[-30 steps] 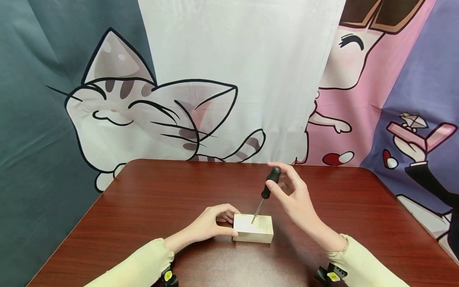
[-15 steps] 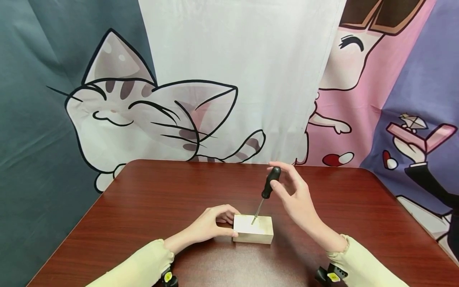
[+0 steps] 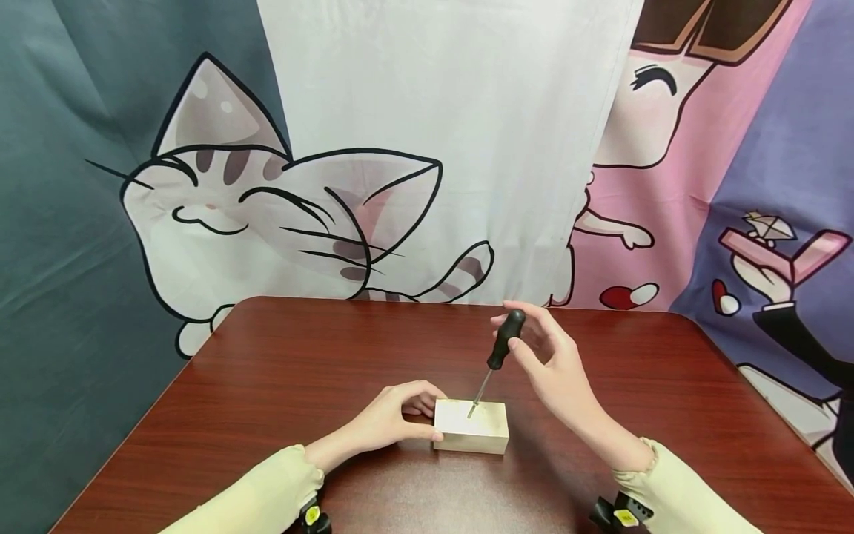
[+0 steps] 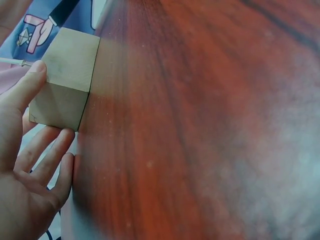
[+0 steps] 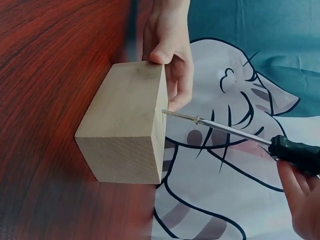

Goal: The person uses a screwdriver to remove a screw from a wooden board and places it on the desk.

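A pale wooden block (image 3: 470,426) lies on the table, and my left hand (image 3: 380,419) grips its left end between thumb and fingers. Out of its top face stands a brass-coloured screw (image 5: 181,116), partly sunk and leaning. The tip of a screwdriver (image 3: 506,340) with a black handle meets the screw's head, its steel shaft in line with the screw. My right hand (image 3: 550,363) holds that handle lightly, thumb on the near side and index finger near the top end. In the left wrist view, my thumb presses one face of the block (image 4: 70,60), with fingers at its lower edge.
The dark red wooden table (image 3: 320,341) reaches back to a printed cloth backdrop (image 3: 440,96) with cartoon figures. Small black wrist devices (image 3: 620,512) sit by both pale yellow sleeves (image 3: 680,489).
My right hand has shifted slightly to the right, and its thumb has moved rightward across the screwdriver handle. The fingers behind have spread a little. The left hand and block stay put.
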The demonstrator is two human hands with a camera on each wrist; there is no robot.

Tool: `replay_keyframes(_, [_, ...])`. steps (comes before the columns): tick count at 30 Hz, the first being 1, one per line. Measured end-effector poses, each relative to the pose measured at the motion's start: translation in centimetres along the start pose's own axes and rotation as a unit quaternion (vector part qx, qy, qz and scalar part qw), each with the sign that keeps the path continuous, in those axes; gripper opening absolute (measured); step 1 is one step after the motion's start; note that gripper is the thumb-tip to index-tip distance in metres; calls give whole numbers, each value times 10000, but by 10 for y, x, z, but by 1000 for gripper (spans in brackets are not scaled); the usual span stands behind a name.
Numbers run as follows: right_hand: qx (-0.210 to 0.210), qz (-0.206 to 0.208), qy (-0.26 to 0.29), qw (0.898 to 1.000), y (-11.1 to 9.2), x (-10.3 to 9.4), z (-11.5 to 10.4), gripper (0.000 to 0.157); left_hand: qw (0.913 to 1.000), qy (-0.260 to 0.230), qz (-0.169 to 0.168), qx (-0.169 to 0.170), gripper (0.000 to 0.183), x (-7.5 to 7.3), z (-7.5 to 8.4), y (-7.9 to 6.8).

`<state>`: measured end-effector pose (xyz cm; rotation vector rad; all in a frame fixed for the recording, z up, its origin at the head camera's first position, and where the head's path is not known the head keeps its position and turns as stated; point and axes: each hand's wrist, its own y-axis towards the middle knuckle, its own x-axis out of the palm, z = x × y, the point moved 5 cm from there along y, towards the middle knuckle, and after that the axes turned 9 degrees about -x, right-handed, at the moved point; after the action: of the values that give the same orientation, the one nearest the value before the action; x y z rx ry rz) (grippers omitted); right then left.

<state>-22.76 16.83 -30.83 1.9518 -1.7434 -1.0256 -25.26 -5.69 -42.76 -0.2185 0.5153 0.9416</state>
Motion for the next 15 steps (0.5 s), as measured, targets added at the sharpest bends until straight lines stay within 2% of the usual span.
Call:
replay_keyframes(7, [194,136,-561,9981,-1,-3,1,50,10000,-31,-2,41,45,0,0,0])
replay_keyframes(15, [105,58,-203,9997,-1,-4,3,57,10000,-36,-2,42,44,0,1,0])
